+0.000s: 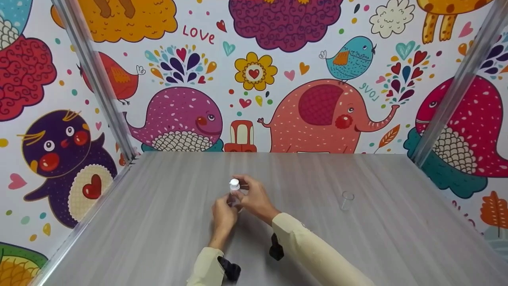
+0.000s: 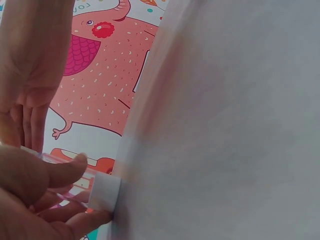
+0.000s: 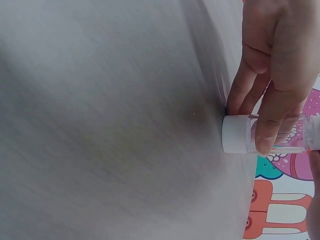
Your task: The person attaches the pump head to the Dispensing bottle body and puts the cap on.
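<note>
A small clear bottle with a white lower end and a white top stands upright between both hands. Its white lower end is at the tabletop. The left hand holds the clear body low down, thumb on one side and fingers on the other; in the left wrist view this hand grips just above the white end. Higher up, the right hand has its thumb and fingers around the bottle near the white top. Fingers hide part of the bottle's body.
To the right on the grey table stands a small clear glass. Behind the table rises a wall printed with cartoon animals, and metal posts stand at both sides.
</note>
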### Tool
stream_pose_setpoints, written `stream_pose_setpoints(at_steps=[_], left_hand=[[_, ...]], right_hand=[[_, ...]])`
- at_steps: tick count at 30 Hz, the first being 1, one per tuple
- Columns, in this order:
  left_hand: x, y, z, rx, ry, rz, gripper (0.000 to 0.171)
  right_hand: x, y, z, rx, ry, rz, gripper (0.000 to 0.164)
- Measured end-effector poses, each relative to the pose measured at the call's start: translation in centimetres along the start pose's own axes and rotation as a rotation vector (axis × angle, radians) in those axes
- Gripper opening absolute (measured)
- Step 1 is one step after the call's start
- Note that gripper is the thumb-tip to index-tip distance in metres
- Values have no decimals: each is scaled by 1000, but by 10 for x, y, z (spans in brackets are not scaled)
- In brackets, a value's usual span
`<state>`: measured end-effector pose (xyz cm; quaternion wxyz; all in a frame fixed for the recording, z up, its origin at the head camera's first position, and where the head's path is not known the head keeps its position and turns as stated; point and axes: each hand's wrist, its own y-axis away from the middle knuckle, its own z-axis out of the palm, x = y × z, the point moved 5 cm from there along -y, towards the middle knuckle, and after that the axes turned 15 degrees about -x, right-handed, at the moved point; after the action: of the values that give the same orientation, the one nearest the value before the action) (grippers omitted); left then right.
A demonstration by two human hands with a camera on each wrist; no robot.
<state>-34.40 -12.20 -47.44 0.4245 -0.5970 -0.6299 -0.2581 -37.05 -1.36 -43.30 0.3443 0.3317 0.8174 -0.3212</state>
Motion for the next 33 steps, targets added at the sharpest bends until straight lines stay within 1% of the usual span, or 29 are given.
stream_pose_setpoints(at_steps=[7, 10, 13, 15, 20, 22, 24, 27, 33], left_hand=[[0, 2, 0, 2, 20, 11, 11], [0, 3, 0, -2, 37, 17, 13], [-1, 3, -1, 4, 51, 7, 14], [-2, 2, -1, 10, 53, -4, 15], [-1, 0, -2, 14, 40, 12, 16], [0, -1, -2, 10, 26, 9, 16], [0, -1, -2, 5, 15, -12, 15], [-1, -2, -1, -1, 9, -27, 17], [0, 1, -1, -7, 34, -16, 17]], right_hand=[[1, 0, 1, -5, 13, 23, 43], [2, -1, 0, -21, 15, 42, 46], [1, -1, -1, -36, 20, 58, 51], [0, -2, -1, -42, 25, 59, 53], [-2, -1, -2, -45, 7, 65, 53], [-3, 0, -3, -48, -9, 56, 51], [-5, 0, -3, -49, -16, 31, 48], [-6, -1, -3, -43, -5, -7, 47], [-4, -1, -1, -25, 47, -47, 43]])
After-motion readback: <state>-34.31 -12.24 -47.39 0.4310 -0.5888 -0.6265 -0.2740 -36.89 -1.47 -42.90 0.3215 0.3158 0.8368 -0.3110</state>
